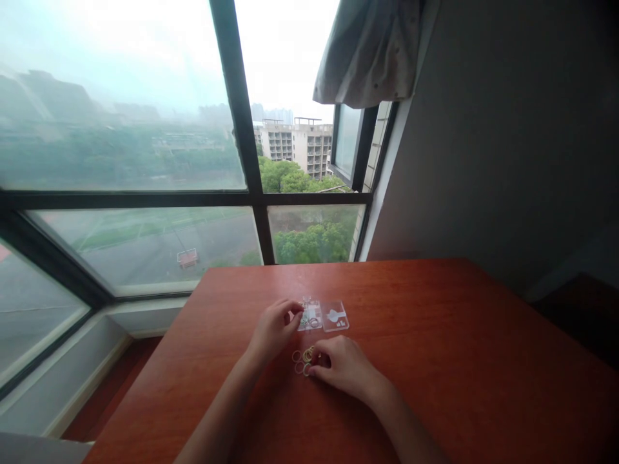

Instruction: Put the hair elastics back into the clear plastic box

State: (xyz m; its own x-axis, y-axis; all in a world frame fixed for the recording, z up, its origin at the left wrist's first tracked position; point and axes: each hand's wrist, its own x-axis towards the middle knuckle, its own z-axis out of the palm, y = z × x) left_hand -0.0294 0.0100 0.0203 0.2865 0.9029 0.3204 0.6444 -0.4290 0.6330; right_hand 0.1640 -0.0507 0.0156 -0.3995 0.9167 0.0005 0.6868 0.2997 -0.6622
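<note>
Two small clear plastic cards (323, 316) lie side by side near the middle of a red-brown wooden table (435, 335). My left hand (275, 330) rests by the left card, its fingers curled and its fingertips touching the card's left edge. Just in front of the cards lies a small cluster of thin rubber bands (302, 358). My right hand (344, 368) sits on the table right of the bands, fingers bent, its fingertips pinching at the cluster. What exactly is between the fingers is too small to make out.
The table stands in a corner, against a large window with dark frames (251, 193) at the back and left. A grey wall (507, 142) rises on the right. A bunched curtain (372, 51) hangs at the top. The floor (111, 386) drops away left of the table.
</note>
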